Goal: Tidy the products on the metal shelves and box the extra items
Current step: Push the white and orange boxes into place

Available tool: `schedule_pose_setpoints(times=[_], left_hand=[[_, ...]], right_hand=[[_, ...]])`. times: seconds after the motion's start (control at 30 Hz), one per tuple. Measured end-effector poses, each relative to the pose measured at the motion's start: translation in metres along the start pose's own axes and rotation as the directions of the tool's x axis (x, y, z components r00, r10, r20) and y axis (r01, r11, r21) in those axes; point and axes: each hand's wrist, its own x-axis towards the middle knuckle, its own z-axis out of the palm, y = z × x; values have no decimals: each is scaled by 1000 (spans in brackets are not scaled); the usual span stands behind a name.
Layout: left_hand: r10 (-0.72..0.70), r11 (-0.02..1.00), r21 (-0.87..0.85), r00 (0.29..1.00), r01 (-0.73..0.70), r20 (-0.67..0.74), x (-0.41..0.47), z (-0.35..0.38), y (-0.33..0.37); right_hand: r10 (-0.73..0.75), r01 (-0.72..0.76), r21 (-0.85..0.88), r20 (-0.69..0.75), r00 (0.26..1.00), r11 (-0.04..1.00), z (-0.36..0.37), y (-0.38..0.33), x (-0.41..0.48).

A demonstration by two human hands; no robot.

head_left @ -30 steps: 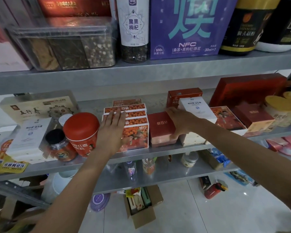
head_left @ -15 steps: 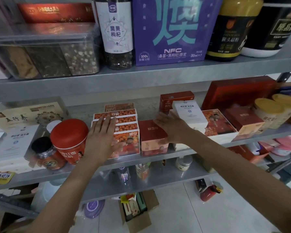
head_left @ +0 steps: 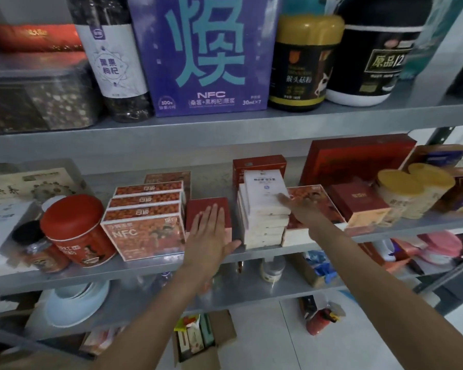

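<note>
- The dark red box (head_left: 208, 202) stands near the front edge of the middle shelf (head_left: 134, 272), about midway along it, between the orange NFC boxes (head_left: 145, 233) on its left and the stack of white boxes (head_left: 262, 231) on its right.
- The left hand (head_left: 211, 236) lies flat over the front and top of this box, fingers straight and together, thumb spread toward the white stack. It presses and grasps nothing.
- The right hand (head_left: 301, 210) reaches in from the right with fingers stretched out. Its fingertips touch the right side of the top white box (head_left: 265, 190), and nothing is held.
- Under that hand lies a flat orange box (head_left: 324, 201), just beside the white stack at the front edge.
- The top white box sits askew on the stack.
- A small red box (head_left: 356, 202) and yellow-lidded jars (head_left: 401, 193) follow toward the right end of the shelf.
- A red tin (head_left: 75, 231) stands left of the orange boxes, close to the front edge.
- On the upper shelf (head_left: 225, 129) a purple carton (head_left: 206, 54) stands at the middle.
- An open cardboard box (head_left: 203, 345) sits on the floor below.
</note>
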Motion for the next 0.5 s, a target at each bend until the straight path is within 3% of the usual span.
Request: schedule_pose_setpoints(times=[0.17,0.23,0.3,0.37,0.4,0.47,0.5], left_hand=[[-67,997,-44,997,68,22,3,1,6],[-132,974,-184,991,135,28,1,-13,15],[-266,889,-412,958,201,-105,-3,-27,35],[-380,668,-723,916,176,-127,-5,-45,64],[-403,472,-868,914,153,-58,-5,-55,80],[-361,57,-988,925,145,115,-3,-70,108],[-350,-55,-987,923,152,161,-2,-72,117]], right_hand=[[-31,32,66,-10,999,997,-7,2,4],[-71,75,77,-52,996,994,-17,3,-1],[-148,161,119,-109,983,980,-28,7,-11],[-233,258,177,-153,960,950,-40,13,-28],[-251,275,238,-129,959,931,-44,17,-38],[-279,270,337,-21,960,902,-48,25,-57],[-285,260,344,25,958,902,-49,30,-65]])
